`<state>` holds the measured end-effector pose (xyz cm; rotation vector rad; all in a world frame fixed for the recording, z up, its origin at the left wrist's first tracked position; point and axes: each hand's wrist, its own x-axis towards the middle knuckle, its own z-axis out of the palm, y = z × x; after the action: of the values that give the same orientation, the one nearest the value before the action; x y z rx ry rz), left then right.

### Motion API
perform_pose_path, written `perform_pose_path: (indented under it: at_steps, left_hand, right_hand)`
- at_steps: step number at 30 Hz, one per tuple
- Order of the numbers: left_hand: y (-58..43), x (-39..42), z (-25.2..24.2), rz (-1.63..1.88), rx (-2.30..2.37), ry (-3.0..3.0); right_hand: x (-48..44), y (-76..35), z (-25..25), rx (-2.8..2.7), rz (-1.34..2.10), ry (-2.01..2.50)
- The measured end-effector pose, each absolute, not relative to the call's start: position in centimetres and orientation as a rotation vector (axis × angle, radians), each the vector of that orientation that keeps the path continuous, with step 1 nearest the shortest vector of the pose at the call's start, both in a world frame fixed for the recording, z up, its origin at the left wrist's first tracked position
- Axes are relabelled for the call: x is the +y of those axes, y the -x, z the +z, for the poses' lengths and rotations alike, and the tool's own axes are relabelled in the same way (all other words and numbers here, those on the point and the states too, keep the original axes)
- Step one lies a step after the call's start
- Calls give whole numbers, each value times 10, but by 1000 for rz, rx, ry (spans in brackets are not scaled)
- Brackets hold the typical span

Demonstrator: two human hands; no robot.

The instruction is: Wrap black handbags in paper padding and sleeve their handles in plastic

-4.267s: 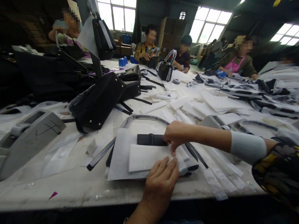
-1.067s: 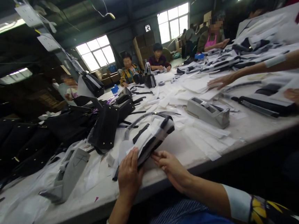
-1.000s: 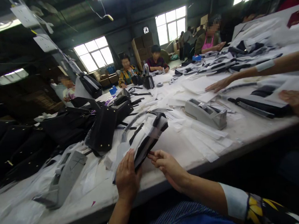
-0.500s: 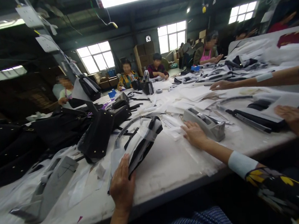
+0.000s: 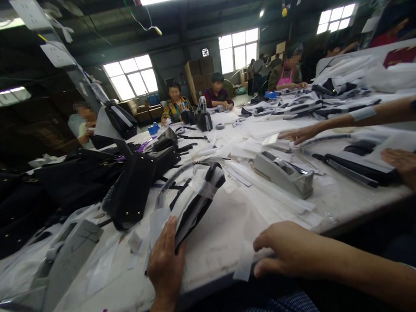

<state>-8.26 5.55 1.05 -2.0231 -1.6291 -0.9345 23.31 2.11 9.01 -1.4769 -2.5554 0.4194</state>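
My left hand (image 5: 165, 266) grips the near end of a flat black bag piece (image 5: 197, 203) wrapped in white foam and clear film. The piece is tilted up off the white table (image 5: 222, 232). My right hand (image 5: 283, 249) is at the table's near edge, fingers curled, pinching a thin translucent white strip (image 5: 244, 264) that hangs over the edge. A grey tape dispenser (image 5: 284, 173) stands just beyond my right hand.
A second grey tape dispenser (image 5: 54, 274) lies at the left. Black handbags (image 5: 134, 186) pile up behind it. White foam sheets and black straps litter the table. A co-worker's hands (image 5: 409, 170) rest on a black piece at right; other people sit at the far end.
My right hand has come back from the tape dispenser to the near table edge, now with a white strip in its fingers. My left hand still holds the wrapped piece.
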Motion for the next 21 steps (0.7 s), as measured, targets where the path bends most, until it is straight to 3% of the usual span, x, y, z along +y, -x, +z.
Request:
perform_pose_path:
  at_steps: [5,10,17,21]
  left_hand:
    - [82,56,16,-956,-1648,1971]
    - [87,56,21,-1069,-1652,1868]
    - [92,57,20,-1089,-1766,1830]
    - [90,57,17,-1070,-1763,1802]
  right_hand:
    - [80,-223,58,-2226,250,1572]
    - [103,-216,27,-2168,426,1624]
    - [102,-246,37,-1997,624,1554]
    - [103,-249,34,-1941,540,1538]
